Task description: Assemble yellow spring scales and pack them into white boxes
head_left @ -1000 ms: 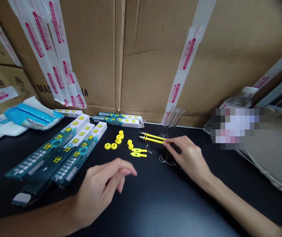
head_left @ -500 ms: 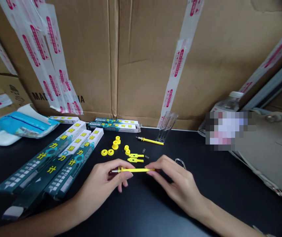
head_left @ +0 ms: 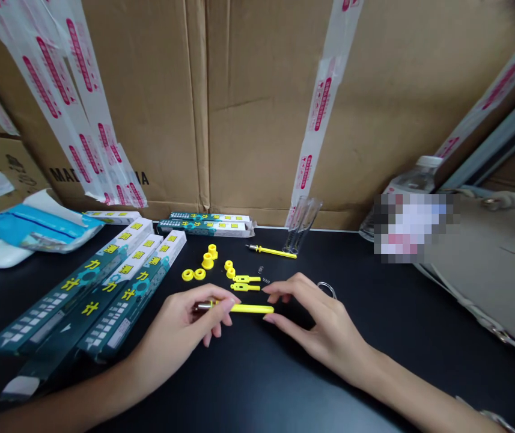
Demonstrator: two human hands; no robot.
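My left hand [head_left: 180,337] pinches a thin yellow rod [head_left: 250,308] by its metal-tipped end, holding it level just above the black table [head_left: 257,385]. My right hand [head_left: 315,328] hovers at the rod's other end, its fingers spread and apart from it. Just beyond lie two yellow forked pieces [head_left: 246,282], several small yellow rings and caps [head_left: 203,267], tiny springs [head_left: 264,275] and a second yellow rod [head_left: 273,251]. A wire ring [head_left: 327,288] shows behind my right hand.
Several long teal and white boxes [head_left: 104,288] lie at the left, two more [head_left: 205,222] at the back. Clear tubes [head_left: 302,225] lean on the cardboard wall [head_left: 257,120]. A blue packet [head_left: 36,225] is far left, a plastic bottle [head_left: 413,180] and a grey bag [head_left: 487,258] at the right.
My right hand picked one yellow rod from the pair at the back and brought it forward. My left hand took its metal end, and the right fingers have now come off it.
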